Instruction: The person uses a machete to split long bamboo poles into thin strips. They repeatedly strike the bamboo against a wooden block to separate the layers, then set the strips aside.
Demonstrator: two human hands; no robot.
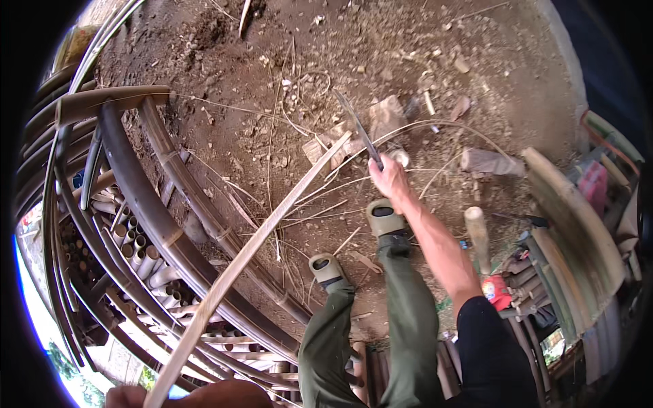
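Note:
My right hand [389, 177] is closed around the handle of a machete [362, 129], whose blade slants up and to the left over the dirt. A long pale split bamboo strip [248, 250] runs diagonally from the lower left, its far end beside wooden blocks [388, 117] on the ground. At the lower left edge my left hand [126, 396] grips the strip's near end; the picture's rim cuts off part of this hand. The machete's blade and the strip's far end are apart.
Dark bamboo poles [160, 204] form a frame on the left, with cut bamboo tubes [146, 262] stacked beyond. My sandalled feet [386, 217] stand near thin bamboo slivers. To the right are a short log [490, 162], an upright bamboo piece [478, 234] and wide bamboo pieces [578, 231].

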